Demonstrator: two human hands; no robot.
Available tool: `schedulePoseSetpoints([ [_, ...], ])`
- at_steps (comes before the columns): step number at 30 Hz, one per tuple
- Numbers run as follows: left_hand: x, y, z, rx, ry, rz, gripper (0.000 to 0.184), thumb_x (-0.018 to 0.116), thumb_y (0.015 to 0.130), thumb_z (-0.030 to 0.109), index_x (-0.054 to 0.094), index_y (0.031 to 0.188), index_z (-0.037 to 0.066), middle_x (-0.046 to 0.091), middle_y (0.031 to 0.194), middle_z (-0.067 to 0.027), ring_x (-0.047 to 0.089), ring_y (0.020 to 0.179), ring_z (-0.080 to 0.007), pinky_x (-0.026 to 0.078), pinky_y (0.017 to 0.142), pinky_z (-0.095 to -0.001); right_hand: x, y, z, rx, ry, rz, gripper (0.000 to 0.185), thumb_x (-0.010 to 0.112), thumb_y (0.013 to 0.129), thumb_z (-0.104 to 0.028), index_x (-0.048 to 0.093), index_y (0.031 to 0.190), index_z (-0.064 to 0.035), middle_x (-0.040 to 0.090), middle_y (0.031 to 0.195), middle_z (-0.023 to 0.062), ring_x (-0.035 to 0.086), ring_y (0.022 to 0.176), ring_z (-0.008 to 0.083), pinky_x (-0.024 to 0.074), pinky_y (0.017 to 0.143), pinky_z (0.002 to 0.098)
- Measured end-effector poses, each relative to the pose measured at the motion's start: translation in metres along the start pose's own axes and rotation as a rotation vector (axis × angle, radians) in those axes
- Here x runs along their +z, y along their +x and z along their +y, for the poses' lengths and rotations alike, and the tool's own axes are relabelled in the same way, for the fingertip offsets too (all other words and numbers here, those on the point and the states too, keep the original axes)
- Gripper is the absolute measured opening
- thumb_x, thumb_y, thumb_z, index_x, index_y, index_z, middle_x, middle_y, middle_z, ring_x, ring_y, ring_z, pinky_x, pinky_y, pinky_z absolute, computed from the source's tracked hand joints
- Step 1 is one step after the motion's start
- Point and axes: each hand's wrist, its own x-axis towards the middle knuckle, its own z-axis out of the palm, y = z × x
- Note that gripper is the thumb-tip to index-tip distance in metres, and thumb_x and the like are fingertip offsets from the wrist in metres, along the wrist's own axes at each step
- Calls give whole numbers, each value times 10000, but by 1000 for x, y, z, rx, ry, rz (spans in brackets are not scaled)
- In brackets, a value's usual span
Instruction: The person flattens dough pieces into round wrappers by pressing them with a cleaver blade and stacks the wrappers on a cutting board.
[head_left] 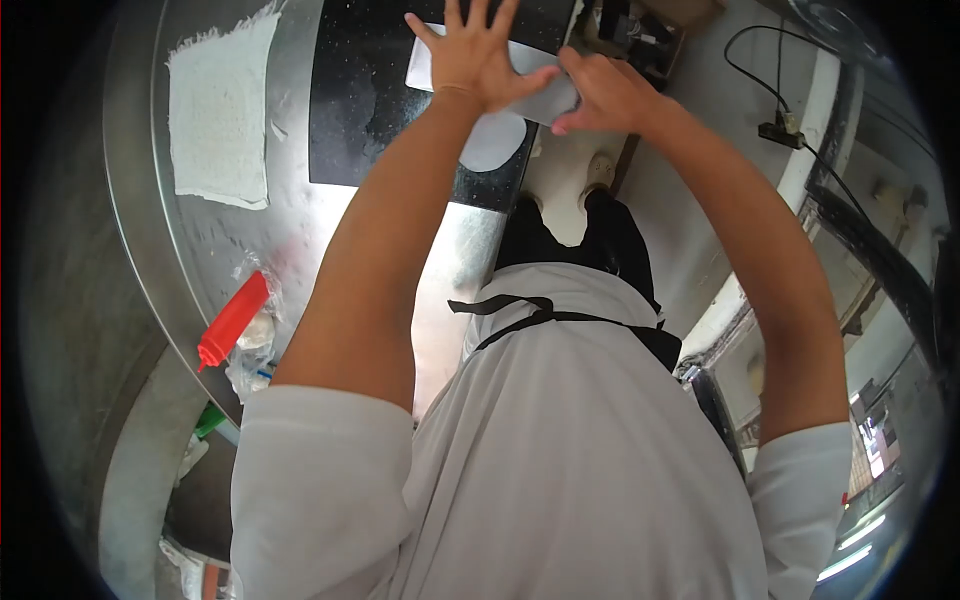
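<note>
A flat silver-grey piece (550, 102), perhaps a metal blade, lies over the black board (345, 110) at the top centre. My left hand (472, 62) rests palm down on it, fingers spread and thumb pointing right. At its right end, my right hand (608, 92) grips the edge between thumb and fingers. A pale end (420, 62) of what looks like the same piece shows left of my left hand. Just below my left hand, a thin, whitish round sheet (493, 143) lies on the board near its right edge.
A white cloth (218, 115) lies on the metal table (300, 235) at the left. Nearer are a red squeeze bottle (233, 318) and a plastic bag (252, 345). A box of items (635, 35) stands beyond my right hand. A black cable with a socket (782, 133) hangs at the right.
</note>
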Motion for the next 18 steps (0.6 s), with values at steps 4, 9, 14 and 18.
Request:
schedulePoseSetpoints([
  [4,0,-2,-8,123,14,-9,1154,570,786,836,197,1666,188,97,1738,-149,55,1590,-431,69,1194,-763,11,-17,-36,77,176,-35,810,941,654,-443,537,1177,26,721,931,274,711,936,464,569,854,504],
  [9,31,2,3,235,49,42,1152,487,786,868,159,1676,215,70,1745,-144,50,1588,-445,53,1176,-784,41,-35,-5,36,47,72,852,949,633,-504,545,1177,14,720,916,278,727,932,447,579,821,491],
  [14,-1,26,5,54,63,11,1176,519,793,879,164,1670,180,86,1741,-145,58,1591,-423,60,1211,-742,-1,5,18,-86,33,22,841,929,675,-507,514,1141,58,687,874,296,705,903,460,563,805,514],
  [18,14,2,-14,303,81,-48,1162,482,794,907,184,1671,205,62,1738,-176,22,1590,-439,61,1205,-743,45,-21,-14,-27,92,132,831,921,697,-501,511,1151,61,693,895,295,707,886,461,566,777,500],
])
